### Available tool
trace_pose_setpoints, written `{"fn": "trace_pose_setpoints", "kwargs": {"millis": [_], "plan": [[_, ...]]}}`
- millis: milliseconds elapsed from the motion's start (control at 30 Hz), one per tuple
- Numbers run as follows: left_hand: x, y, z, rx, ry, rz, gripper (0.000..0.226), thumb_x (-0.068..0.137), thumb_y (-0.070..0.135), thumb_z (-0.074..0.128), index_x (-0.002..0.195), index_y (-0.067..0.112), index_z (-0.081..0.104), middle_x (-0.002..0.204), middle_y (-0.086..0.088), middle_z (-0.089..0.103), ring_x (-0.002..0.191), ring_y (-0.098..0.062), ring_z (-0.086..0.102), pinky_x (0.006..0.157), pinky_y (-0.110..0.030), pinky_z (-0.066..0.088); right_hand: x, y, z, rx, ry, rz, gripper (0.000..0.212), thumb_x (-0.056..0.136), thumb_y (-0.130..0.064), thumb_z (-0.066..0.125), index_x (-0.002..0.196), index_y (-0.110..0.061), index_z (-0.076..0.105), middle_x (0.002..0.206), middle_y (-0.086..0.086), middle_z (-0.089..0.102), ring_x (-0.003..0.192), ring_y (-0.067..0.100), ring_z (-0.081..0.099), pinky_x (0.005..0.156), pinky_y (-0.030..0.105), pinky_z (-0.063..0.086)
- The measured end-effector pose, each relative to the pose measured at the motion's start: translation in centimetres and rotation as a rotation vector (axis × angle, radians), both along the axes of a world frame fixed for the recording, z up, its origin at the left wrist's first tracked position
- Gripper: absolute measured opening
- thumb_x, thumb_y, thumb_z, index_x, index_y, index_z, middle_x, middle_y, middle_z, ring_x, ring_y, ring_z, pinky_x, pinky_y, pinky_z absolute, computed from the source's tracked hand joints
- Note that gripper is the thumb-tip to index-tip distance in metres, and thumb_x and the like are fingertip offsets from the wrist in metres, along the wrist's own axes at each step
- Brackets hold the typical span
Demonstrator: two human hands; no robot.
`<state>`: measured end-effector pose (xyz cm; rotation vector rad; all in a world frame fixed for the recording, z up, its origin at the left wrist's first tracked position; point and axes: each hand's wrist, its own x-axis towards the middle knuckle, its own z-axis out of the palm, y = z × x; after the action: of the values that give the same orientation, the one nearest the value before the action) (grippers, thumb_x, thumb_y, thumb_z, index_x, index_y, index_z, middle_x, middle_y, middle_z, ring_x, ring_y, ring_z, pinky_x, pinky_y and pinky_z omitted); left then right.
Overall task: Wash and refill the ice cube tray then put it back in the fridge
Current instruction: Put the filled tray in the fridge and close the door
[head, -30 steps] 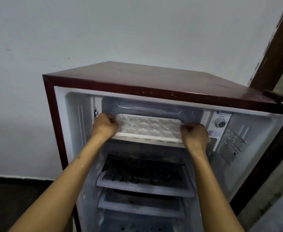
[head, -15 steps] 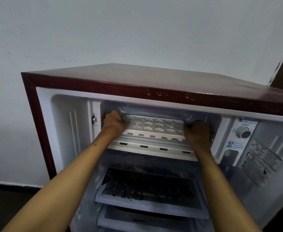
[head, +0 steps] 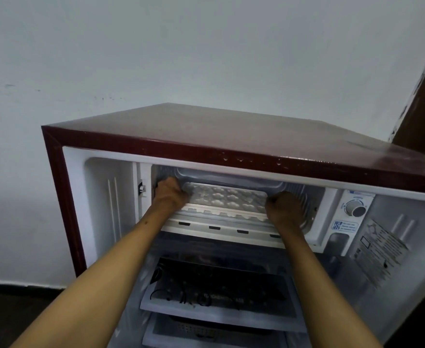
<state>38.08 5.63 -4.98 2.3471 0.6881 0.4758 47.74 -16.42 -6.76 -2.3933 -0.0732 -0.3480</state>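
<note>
Small maroon fridge (head: 231,136) is standing open against a pale wall, its white interior facing the camera; glass shelves (head: 221,292) are showing in the lower section, a thermostat dial (head: 354,208) sitting at the upper right. At the top, the freezer compartment (head: 231,177) is taking up the centre, and the ice cube tray (head: 227,199) is lying level inside its mouth, near edge just over the front lip. Both hands are holding the tray by its short ends: left hand (head: 170,193) is curling round the left end, right hand (head: 285,209) round the right end, fingers closed tight on the rim and hidden behind the knuckles. Cells are looking whitish; whether they are holding water cannot be told from here. Judgement: tray is light, thin plastic, somewhat flexible, so it is likely twisting if gripped by one corner; if filled, it is spilling at any tilt. Best hold is the present one, both ends, kept flat, sliding straight along the compartment floor. Wet plastic may be slippery.
</note>
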Motion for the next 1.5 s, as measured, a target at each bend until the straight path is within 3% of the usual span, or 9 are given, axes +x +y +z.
{"fn": "trace_pose_setpoints", "kwargs": {"millis": [100,267,367,467,533,633,733,1133,1500], "plan": [[-1.8,-1.5,1.2,0.147,0.046,0.010,0.043,0.096,0.037,0.047,0.103,-0.001,0.064,0.107,-0.020,0.067,0.103,-0.035,0.063,0.083,-0.035,0.049,-1.6,0.0,1.4,-0.036,-0.032,0.014,0.025,0.097,-0.025,0.048,0.097,-0.007,0.065,0.101,0.013,0.068,0.100,0.031,0.064,0.071,0.030,0.043],[-5.9,-4.7,3.7,0.201,0.020,-0.051,0.019,0.092,0.015,0.048,0.092,0.001,0.061,0.103,-0.022,0.065,0.103,-0.039,0.059,0.078,-0.037,0.045,-7.2,-0.4,5.6,0.024,0.003,0.189,0.029,0.101,-0.022,0.041,0.121,-0.008,0.058,0.123,0.010,0.059,0.120,0.031,0.050,0.099,0.034,0.035],[-9.1,-6.9,4.6,0.145,-0.026,-0.089,0.028,0.095,0.016,0.044,0.112,0.000,0.059,0.110,-0.021,0.064,0.104,-0.037,0.060,0.082,-0.038,0.047,-10.7,-1.0,7.4,0.000,0.012,0.196,0.030,0.101,-0.022,0.040,0.118,-0.006,0.059,0.113,0.015,0.064,0.110,0.035,0.057,0.085,0.034,0.041],[-13.0,-9.3,4.3,0.160,-0.081,-0.097,0.036,0.095,0.014,0.042,0.127,0.003,0.053,0.116,-0.018,0.062,0.101,-0.032,0.062,0.086,-0.039,0.049,-14.3,-2.1,7.9,0.056,-0.038,0.187,0.027,0.099,-0.022,0.047,0.111,0.000,0.059,0.098,0.021,0.066,0.092,0.038,0.063,0.065,0.027,0.035],[-15.7,-10.8,3.5,0.182,-0.087,-0.070,0.037,0.095,0.013,0.041,0.129,0.005,0.051,0.123,-0.015,0.059,0.110,-0.030,0.057,0.096,-0.039,0.043,-16.8,-2.7,7.6,0.102,-0.030,0.181,0.030,0.099,-0.023,0.047,0.116,-0.002,0.060,0.106,0.019,0.067,0.096,0.035,0.063,0.068,0.026,0.037],[-19.2,-12.7,2.2,0.225,-0.040,-0.062,0.042,0.100,0.021,0.032,0.138,0.007,0.044,0.143,-0.010,0.046,0.136,-0.023,0.036,0.116,-0.038,0.021,-20.6,-3.6,6.7,0.164,-0.032,0.199,0.035,0.099,-0.027,0.045,0.127,-0.009,0.057,0.122,0.011,0.063,0.111,0.026,0.059,0.083,0.026,0.041],[-22.9,-13.6,1.2,0.215,-0.078,-0.060,0.044,0.102,0.023,0.031,0.142,0.008,0.038,0.150,-0.009,0.037,0.144,-0.021,0.024,0.119,-0.036,0.007,-24.5,-4.2,5.8,0.291,-0.049,0.196,0.037,0.099,-0.030,0.046,0.129,-0.011,0.057,0.127,0.005,0.061,0.118,0.019,0.055,0.092,0.025,0.040],[-33.2,-16.2,0.9,0.198,-0.144,-0.121,0.045,0.102,0.027,0.030,0.142,0.008,0.040,0.149,-0.008,0.038,0.144,-0.019,0.023,0.120,-0.034,0.005,-35.6,-5.9,3.9,0.321,-0.065,0.218,0.032,0.100,-0.029,0.047,0.126,-0.015,0.059,0.123,-0.001,0.064,0.116,0.013,0.055,0.089,0.018,0.036],[-41.4,-18.7,0.3,0.163,-0.201,-0.228,0.047,0.102,0.029,0.028,0.140,0.006,0.042,0.147,-0.010,0.042,0.142,-0.020,0.028,0.116,-0.029,0.004,-45.7,-9.6,2.8,0.327,-0.080,0.132,0.033,0.099,-0.030,0.049,0.125,-0.014,0.060,0.122,-0.003,0.063,0.116,0.011,0.056,0.093,0.020,0.041]]}}
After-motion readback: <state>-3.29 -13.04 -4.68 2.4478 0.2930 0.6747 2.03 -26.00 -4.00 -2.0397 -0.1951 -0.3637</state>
